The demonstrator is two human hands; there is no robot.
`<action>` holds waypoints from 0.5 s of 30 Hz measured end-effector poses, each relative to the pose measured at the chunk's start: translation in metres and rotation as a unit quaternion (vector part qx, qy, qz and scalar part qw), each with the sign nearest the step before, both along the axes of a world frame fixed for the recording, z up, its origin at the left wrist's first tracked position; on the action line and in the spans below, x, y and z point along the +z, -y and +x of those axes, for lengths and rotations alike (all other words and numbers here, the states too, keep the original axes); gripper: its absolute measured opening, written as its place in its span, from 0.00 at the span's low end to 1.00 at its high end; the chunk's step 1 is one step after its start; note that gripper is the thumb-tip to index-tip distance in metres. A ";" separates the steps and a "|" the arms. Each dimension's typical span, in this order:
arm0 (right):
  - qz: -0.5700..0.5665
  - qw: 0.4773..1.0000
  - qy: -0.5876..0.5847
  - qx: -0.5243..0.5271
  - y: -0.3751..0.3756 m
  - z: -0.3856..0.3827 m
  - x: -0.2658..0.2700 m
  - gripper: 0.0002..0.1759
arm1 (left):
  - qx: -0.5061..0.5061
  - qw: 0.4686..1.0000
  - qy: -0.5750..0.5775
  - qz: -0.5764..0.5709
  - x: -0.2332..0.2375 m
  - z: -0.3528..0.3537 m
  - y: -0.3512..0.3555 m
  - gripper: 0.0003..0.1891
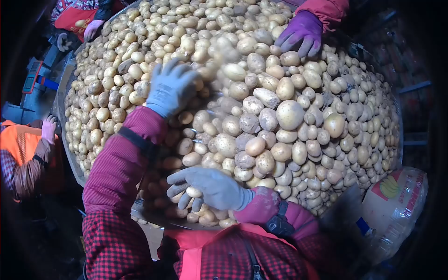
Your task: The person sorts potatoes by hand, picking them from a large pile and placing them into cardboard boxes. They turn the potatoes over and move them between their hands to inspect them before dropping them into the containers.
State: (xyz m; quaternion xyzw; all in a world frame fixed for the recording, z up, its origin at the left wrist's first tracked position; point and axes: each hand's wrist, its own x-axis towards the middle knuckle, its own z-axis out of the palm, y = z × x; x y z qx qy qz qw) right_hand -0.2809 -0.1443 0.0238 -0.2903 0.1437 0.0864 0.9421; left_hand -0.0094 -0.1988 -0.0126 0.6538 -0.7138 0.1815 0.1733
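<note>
Grey work gloves cover both of my hands. My left hand (171, 88) reaches into the heap of potatoes (226, 144), left of centre, with its fingers spread over the potatoes; no potato shows clearly in its grasp. Lower down, near the heap's front edge, my right hand (210, 187) points leftward, its fingers curled round a small pale potato (193, 192). Loose potatoes lie just beneath and beside it. A blurred patch covers part of the heap to the right of my left hand.
A co-worker's purple-gloved hand (303, 33) touches the heap at the top right. Other people stand at the top left and left, one in an orange vest (21, 142). A red-and-grey device (32, 77) is at the left; a plastic-wrapped box (392, 196) stands at the lower right.
</note>
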 end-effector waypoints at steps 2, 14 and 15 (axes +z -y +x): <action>-0.001 1.000 -0.019 0.004 -0.002 0.002 -0.003 0.30 | 0.076 0.996 -0.040 0.028 0.015 0.032 -0.012 0.21; -0.018 0.999 0.039 0.005 0.000 -0.001 -0.007 0.37 | -0.115 0.989 -0.057 0.072 0.031 -0.012 -0.042 0.27; -0.027 0.999 0.044 0.007 0.001 -0.001 -0.008 0.37 | -0.098 0.980 -0.089 0.148 0.038 -0.032 -0.037 0.28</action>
